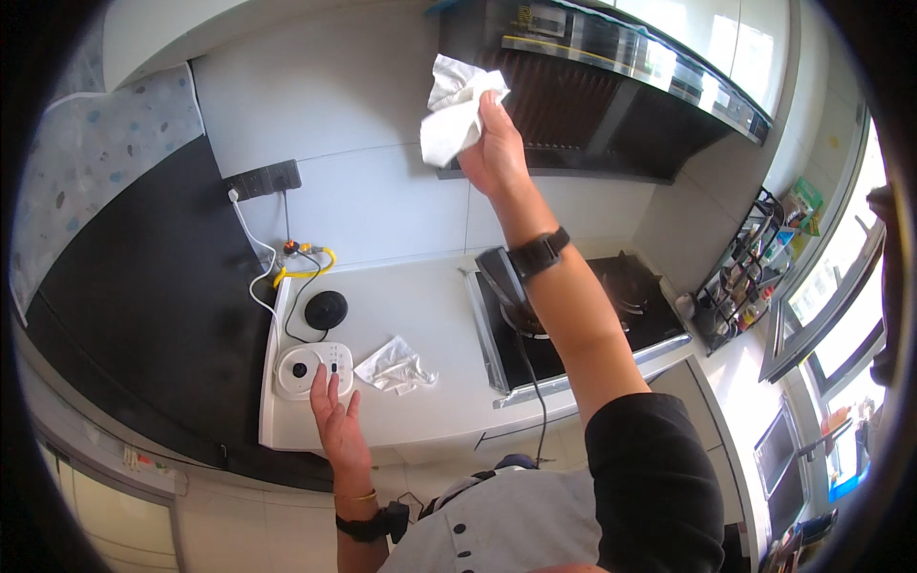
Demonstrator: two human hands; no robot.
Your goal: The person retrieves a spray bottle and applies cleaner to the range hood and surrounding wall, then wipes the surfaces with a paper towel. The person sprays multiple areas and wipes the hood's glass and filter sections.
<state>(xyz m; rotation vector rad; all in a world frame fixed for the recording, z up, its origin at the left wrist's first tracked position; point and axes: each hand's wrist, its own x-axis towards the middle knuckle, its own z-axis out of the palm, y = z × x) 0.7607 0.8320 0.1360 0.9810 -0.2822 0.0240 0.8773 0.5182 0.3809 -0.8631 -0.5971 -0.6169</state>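
My right hand (494, 143) is raised in front of the wall, its fingers closed on a crumpled white paper towel (458, 118). The towel is beside the left end of the black range hood (566, 107); whether it touches the hood or the wall I cannot tell. Low over the counter's front edge, my left hand (337, 422) is held with fingers apart and nothing in it. Close by its fingertips sits a white electric kettle base (297, 390). A second crumpled paper towel (397, 367) lies on the white countertop (415, 301), right of that base.
A round black base (326, 310) with a cord stands near the wall. Cables and a yellow hose (329, 261) run below a socket strip (265, 179). Partly behind my right arm is a gas hob (630, 286). A spice rack (741, 268) and an open window (824, 308) are at right.
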